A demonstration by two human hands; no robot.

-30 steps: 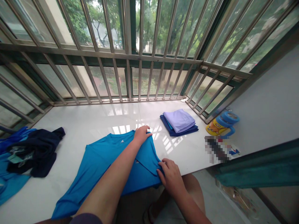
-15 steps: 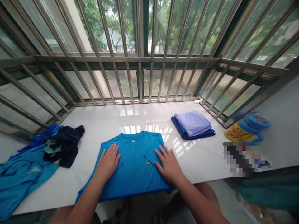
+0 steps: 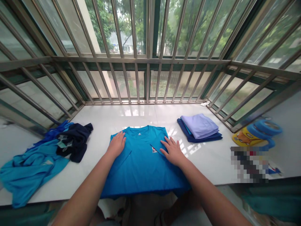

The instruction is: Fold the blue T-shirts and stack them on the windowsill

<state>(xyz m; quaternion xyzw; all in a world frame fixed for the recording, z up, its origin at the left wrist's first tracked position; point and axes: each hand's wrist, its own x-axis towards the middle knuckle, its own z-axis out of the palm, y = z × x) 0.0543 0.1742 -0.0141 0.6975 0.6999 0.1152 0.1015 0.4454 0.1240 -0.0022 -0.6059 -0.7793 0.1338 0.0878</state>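
A blue T-shirt (image 3: pixel 141 171) lies spread on the white ledge, its collar toward the window and its lower part hanging over the near edge. It has a small logo on the chest and dark slanting lines on both sides. My left hand (image 3: pixel 117 145) rests on the shirt near its left shoulder, palm down, fingers stretched out. On the right side, my right hand (image 3: pixel 173 151) lies on the fabric with fingers spread, just below the right shoulder. Neither hand grips the cloth.
Crumpled blue clothes (image 3: pixel 35 169) and a dark navy garment (image 3: pixel 78 142) lie in a heap at left. Folded clothes (image 3: pixel 199 125) sit at right, lavender on top. Beyond stands a blue and yellow bottle (image 3: pixel 256 133) beside a blurred-out item. Metal bars (image 3: pixel 141 59) enclose the ledge.
The shirt has shifted away from me, toward the window. Both hands have moved forward on it, the left one up to the shoulder. The view has turned slightly left.
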